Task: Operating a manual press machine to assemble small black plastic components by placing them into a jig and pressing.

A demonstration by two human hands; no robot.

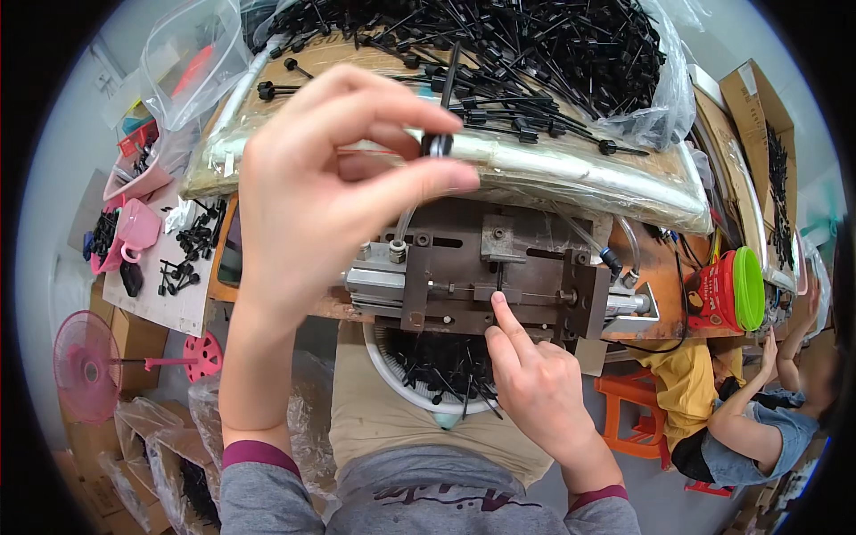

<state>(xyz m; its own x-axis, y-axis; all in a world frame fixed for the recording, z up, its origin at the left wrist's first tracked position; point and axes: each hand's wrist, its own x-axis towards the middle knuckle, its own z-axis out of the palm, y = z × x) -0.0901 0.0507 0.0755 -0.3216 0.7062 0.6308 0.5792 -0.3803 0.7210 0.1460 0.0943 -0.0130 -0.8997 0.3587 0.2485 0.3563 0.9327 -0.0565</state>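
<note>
Raised over the left part of the bench, my left hand point(303, 187) pinches a black plastic stem with a knobbed end point(452, 76) between thumb and index finger, its shaft pointing up. My right hand point(539, 392) has its index finger stretched out and the other fingers partly bent. That fingertip touches the middle of a dark metal clamping fixture point(415, 299), where a thin black piece point(500, 278) sits below a grey metal block point(501, 239). Silver cylinders point(374, 287) flank the fixture. Whatever lies directly under the fingertip is hidden.
A heap of black stems point(571, 53) covers the cardboard-topped, plastic-wrapped surface point(357, 58) beyond. Below the fixture is a white-rimmed basket point(379, 361) of black parts. A red bucket point(713, 290) stands right; pink containers point(138, 223) stand left. Another person point(749, 419) sits at the right.
</note>
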